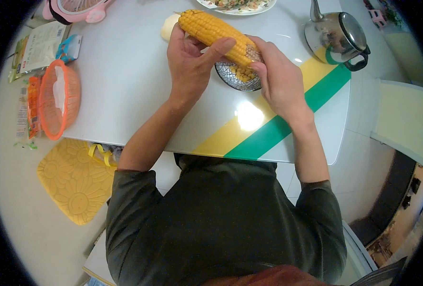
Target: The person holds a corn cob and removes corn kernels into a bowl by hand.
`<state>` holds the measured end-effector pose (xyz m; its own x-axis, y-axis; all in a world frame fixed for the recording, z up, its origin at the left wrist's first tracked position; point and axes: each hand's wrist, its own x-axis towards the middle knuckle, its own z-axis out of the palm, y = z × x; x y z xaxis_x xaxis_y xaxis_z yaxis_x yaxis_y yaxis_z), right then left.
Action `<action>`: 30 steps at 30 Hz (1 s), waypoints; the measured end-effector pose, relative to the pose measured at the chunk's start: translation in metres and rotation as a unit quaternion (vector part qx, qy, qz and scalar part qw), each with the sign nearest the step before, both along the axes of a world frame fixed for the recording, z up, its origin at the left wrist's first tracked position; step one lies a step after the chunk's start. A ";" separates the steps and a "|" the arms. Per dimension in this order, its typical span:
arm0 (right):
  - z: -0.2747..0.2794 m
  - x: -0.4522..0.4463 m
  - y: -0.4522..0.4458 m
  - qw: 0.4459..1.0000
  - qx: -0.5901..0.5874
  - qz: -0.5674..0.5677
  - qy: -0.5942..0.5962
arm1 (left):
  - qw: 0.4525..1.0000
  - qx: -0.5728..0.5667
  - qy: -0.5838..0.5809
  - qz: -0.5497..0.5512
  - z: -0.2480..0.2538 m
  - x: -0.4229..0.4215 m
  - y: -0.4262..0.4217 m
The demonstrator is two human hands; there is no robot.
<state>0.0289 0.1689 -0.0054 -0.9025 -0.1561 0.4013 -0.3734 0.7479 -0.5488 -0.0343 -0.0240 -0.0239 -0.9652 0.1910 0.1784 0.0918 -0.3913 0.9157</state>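
Observation:
An ear of corn [214, 32] is held up over the table between both hands. My left hand [192, 59] is closed round its left half, with the thumb lying across the front. My right hand [278, 71] grips the right end, where a patch of bare cob shows among the yellow kernels. Under that end stands a small bowl with a crackle pattern [230, 80], partly hidden by the corn and my right hand. Loose corn kernels [243, 74] lie in it. Behind my left fingers a pale rounded thing [169, 26] is partly covered.
A metal kettle [337, 38] stands at the back right. A plate of food [254, 6] is at the far edge. On the left are an orange basket [59, 100], food packets [44, 45] and a pink appliance [75, 9]. A yellow cushion [78, 181] lies below the table edge.

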 end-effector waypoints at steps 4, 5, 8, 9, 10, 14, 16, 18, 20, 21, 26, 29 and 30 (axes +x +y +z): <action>-0.001 -0.004 -0.001 1.000 0.015 -0.004 0.015 | 1.000 0.006 0.020 0.005 -0.004 -0.003 -0.001; 0.000 -0.004 -0.001 1.000 0.017 -0.007 0.012 | 1.000 0.004 0.023 0.004 -0.003 -0.003 -0.001; -0.002 -0.006 -0.002 1.000 0.013 -0.014 0.012 | 0.999 -0.002 0.035 0.019 -0.003 -0.005 0.000; -0.002 -0.006 -0.003 1.000 0.010 -0.017 0.013 | 0.999 -0.005 0.034 0.015 -0.002 -0.005 0.000; -0.002 -0.006 -0.003 1.000 0.005 -0.015 0.012 | 0.999 -0.008 0.033 0.012 -0.001 -0.005 0.000; 0.001 -0.006 -0.002 1.000 -0.010 -0.002 0.018 | 0.999 -0.017 0.046 0.024 0.003 -0.003 0.001; 0.001 -0.006 -0.001 1.000 -0.017 0.000 0.017 | 0.999 -0.008 0.035 0.016 0.004 -0.002 0.001; -0.003 -0.007 0.001 1.000 -0.027 -0.003 0.008 | 0.999 -0.009 0.030 0.012 0.004 -0.002 0.001; -0.001 -0.008 0.001 1.000 -0.016 -0.006 0.007 | 0.999 -0.019 0.031 0.011 0.004 -0.002 0.001; 0.000 -0.008 0.000 1.000 -0.011 -0.007 0.006 | 0.999 -0.019 0.037 0.014 0.002 -0.003 0.001; -0.007 -0.010 -0.004 0.998 0.035 -0.028 0.040 | 0.998 -0.012 0.061 0.017 -0.002 -0.004 0.002; -0.006 -0.011 -0.005 0.997 0.045 -0.034 0.045 | 0.997 -0.016 0.077 0.021 -0.003 -0.006 0.003; -0.006 -0.011 -0.006 0.997 0.047 -0.035 0.046 | 0.997 -0.020 0.075 0.020 -0.002 -0.006 0.002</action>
<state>0.0182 0.1632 -0.0115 -0.8725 -0.1344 0.4698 -0.3639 0.8203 -0.4413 -0.0399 -0.0216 -0.0260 -0.9354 0.1633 0.3135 0.2429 -0.3474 0.9057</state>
